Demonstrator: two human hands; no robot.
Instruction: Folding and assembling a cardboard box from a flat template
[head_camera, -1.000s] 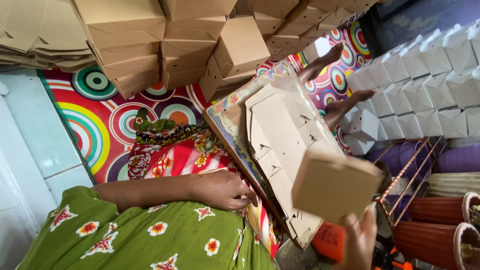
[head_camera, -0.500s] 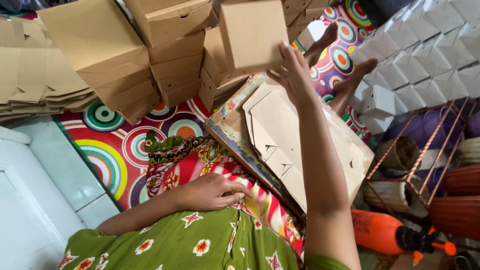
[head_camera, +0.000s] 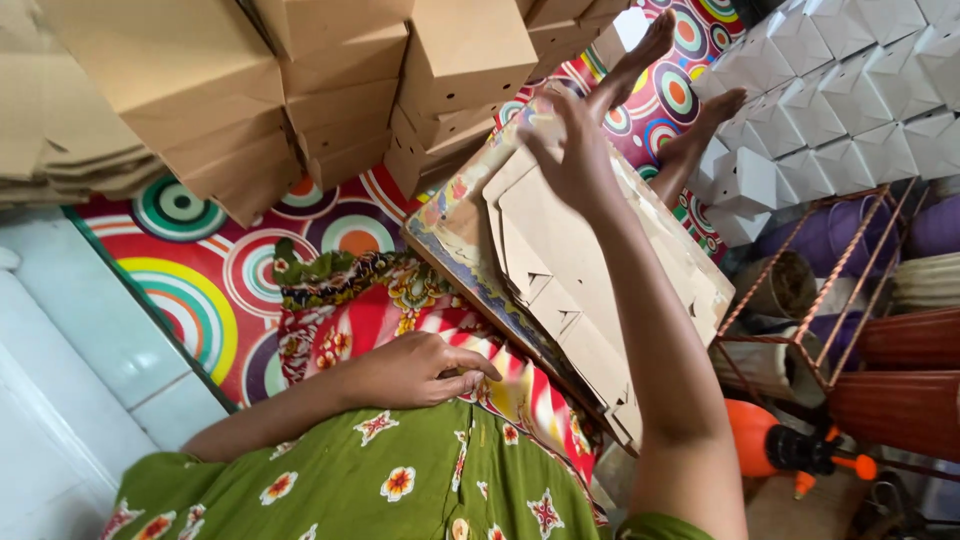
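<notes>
Above the flat blanks (head_camera: 590, 300) | our right hand (head_camera: 572, 150) is released, clear of the box stack (head_camera: 470, 60) edge | left hand (head_camera: 420, 368) rests loosely curled on our lap, grasping nothing.

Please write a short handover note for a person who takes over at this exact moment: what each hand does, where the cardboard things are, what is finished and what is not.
Left hand: resting on the lap, on the colourful cloth, holding nothing.
Right hand: raised and open, empty, just below the folded brown boxes.
Flat box blanks: a stack lying on a patterned board across the lap.
Done: many folded brown boxes are piled at the top of the view, on the circle-patterned mat.
Left: the stack of flat blanks is still unfolded.
Nearby: white folded boxes at the right, an orange spray bottle lower right.
</notes>
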